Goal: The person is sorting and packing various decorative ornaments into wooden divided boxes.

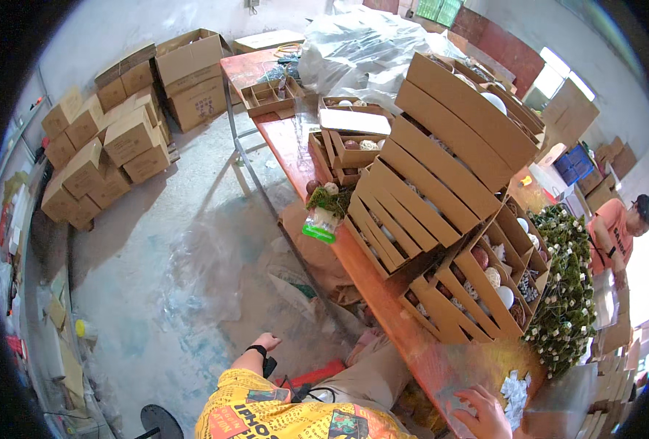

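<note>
Right hand (483,411) is lying flat, fingers spread and gripping nothing, on the table (383,293); white scraps (516,389) are sitting just beside its fingertips. Left hand (266,341) is hanging loosely curled, holding nothing; reaching for scraps is needing a light pinch.

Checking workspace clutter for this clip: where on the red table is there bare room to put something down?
Bare red table shows along the near edge, between the compartmented cardboard trays and the right hand. Another small patch lies near the bagged greenery. The middle is crowded with stacked cardboard trays.
</note>
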{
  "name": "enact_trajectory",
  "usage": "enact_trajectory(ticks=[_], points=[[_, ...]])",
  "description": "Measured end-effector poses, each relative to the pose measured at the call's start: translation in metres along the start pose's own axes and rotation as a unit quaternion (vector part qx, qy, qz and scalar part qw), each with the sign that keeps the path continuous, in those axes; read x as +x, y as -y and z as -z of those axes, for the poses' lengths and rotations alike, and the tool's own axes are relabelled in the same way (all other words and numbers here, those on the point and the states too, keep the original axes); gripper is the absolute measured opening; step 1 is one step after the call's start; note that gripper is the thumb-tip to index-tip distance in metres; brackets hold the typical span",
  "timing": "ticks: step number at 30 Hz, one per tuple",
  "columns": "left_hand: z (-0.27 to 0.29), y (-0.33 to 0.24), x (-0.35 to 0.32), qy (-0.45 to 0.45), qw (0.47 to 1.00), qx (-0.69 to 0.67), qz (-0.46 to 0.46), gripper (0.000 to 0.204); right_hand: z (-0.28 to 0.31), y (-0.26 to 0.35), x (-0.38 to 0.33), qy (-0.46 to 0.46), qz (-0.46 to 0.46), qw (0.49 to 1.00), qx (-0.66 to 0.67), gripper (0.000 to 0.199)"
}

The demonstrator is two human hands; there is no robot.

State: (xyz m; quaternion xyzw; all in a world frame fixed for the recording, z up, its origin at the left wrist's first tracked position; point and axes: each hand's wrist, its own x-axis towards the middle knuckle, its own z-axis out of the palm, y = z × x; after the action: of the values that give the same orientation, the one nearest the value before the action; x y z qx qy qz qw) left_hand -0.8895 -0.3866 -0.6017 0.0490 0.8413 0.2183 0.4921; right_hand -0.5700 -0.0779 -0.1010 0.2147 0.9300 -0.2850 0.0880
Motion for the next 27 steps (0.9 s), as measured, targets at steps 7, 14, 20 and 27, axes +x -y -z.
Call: enact_trajectory(ticks=[7, 14, 20, 27], points=[[-0.004, 0.004, 0.012, 0.025, 1.0, 0.004, -0.004, 0.045, -0.012, -0.018, 0.009, 0.008, 0.0, 0.999, -0.041, 0.032], [-0.014, 0.048, 0.059, -0.02, 0.999, 0.006, -0.037, 0.038, -0.019, -0.015, 0.01, -0.005, 0.012, 0.999, -0.047, 0.031], [-0.013, 0.029, 0.051, -0.005, 0.999, -0.041, 0.007, 0.043, -0.02, -0.006, 0.01, -0.008, -0.016, 0.998, -0.068, 0.032], [-0.032, 0.04, 0.062, -0.077, 0.995, -0.015, -0.061, 0.037, -0.027, -0.01, 0.004, -0.004, -0.019, 0.997, -0.073, 0.032]])
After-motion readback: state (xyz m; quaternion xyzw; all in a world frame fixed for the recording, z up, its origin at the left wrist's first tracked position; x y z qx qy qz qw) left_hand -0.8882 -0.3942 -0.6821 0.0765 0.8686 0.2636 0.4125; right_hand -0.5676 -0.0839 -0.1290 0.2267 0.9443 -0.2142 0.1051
